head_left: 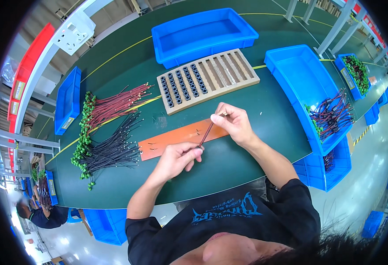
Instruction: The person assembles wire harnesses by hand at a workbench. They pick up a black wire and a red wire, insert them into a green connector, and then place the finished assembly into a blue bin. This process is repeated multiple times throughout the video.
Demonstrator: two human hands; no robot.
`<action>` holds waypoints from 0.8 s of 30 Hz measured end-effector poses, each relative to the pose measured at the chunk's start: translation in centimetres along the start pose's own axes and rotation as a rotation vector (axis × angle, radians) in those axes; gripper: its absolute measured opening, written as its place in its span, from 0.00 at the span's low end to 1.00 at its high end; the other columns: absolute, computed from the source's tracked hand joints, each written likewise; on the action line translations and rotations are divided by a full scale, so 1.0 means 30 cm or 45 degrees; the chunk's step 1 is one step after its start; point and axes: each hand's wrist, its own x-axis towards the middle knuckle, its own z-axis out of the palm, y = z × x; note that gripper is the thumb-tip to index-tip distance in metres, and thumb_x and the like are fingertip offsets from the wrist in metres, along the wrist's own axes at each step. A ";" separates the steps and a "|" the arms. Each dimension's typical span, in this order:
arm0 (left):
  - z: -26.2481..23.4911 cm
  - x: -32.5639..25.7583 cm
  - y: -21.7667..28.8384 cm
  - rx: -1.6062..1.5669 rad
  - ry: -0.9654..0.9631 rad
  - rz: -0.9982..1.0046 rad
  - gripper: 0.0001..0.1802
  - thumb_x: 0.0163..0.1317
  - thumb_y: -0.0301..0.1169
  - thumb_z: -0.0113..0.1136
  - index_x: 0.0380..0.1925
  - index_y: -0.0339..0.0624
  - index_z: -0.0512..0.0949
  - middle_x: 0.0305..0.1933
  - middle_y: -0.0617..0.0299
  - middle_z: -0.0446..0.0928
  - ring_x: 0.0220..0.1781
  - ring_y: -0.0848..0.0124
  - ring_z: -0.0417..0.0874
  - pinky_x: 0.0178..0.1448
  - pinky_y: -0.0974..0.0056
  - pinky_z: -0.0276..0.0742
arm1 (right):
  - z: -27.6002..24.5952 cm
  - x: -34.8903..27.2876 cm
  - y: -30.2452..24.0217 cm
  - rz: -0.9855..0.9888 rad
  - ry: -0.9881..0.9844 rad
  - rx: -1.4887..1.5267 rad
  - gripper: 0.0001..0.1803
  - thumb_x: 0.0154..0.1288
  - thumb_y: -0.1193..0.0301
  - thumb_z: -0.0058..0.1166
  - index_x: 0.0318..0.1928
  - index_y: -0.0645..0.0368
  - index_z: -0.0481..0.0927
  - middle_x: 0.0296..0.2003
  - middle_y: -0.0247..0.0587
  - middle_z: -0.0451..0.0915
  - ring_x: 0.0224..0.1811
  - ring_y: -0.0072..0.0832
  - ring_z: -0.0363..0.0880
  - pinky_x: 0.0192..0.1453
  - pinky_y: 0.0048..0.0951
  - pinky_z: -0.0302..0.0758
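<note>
A thin dark red wire [206,133] stretches slantwise between my two hands. My left hand [178,160] pinches its lower end, and my right hand [235,125] has the upper end between thumb and fingers, where a small pale tip shows. Both hands are above an orange strip [172,139] that lies on the green table and bears a few small dark marks or pins. To the left lie a bundle of red wires [119,104] and a bundle of black wires [114,143]. Green connectors [84,121] cluster along the bundles' left ends.
Beyond my hands stands a wooden rack [229,90] with rows of black ring-shaped parts [186,84]. Blue bins stand behind it [202,33], at the far left [69,99] and at the right [300,70]; the right one contains wire assemblies [333,112]. Another person [43,216] is at the lower left.
</note>
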 end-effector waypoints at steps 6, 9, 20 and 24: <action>0.061 0.083 -0.171 -0.571 -0.142 0.152 0.11 0.80 0.33 0.54 0.51 0.35 0.76 0.34 0.55 0.82 0.22 0.77 0.75 0.28 0.73 0.70 | 0.011 -0.031 0.038 0.300 -0.020 0.078 0.11 0.77 0.69 0.61 0.35 0.61 0.80 0.29 0.27 0.75 0.22 0.11 0.68 0.25 0.20 0.64; 0.084 0.097 -0.210 -0.696 -0.124 0.121 0.11 0.80 0.32 0.54 0.53 0.36 0.76 0.35 0.53 0.82 0.21 0.78 0.72 0.27 0.73 0.67 | 0.038 -0.043 0.034 0.332 -0.159 0.010 0.10 0.77 0.70 0.61 0.40 0.64 0.83 0.33 0.31 0.77 0.26 0.14 0.74 0.28 0.21 0.70; 0.078 0.096 -0.251 -0.655 -0.164 0.184 0.32 0.84 0.52 0.37 0.65 0.34 0.72 0.40 0.55 0.80 0.23 0.80 0.66 0.29 0.74 0.63 | 0.043 -0.064 0.021 0.608 -0.167 -0.121 0.11 0.78 0.69 0.59 0.45 0.64 0.89 0.29 0.33 0.83 0.30 0.15 0.78 0.31 0.20 0.74; 0.072 0.102 -0.245 -0.669 -0.208 0.243 0.29 0.85 0.50 0.39 0.65 0.35 0.70 0.40 0.56 0.78 0.22 0.80 0.66 0.29 0.74 0.62 | 0.043 -0.061 0.024 0.464 -0.186 -0.265 0.11 0.77 0.71 0.59 0.43 0.67 0.89 0.29 0.34 0.84 0.29 0.18 0.78 0.33 0.22 0.75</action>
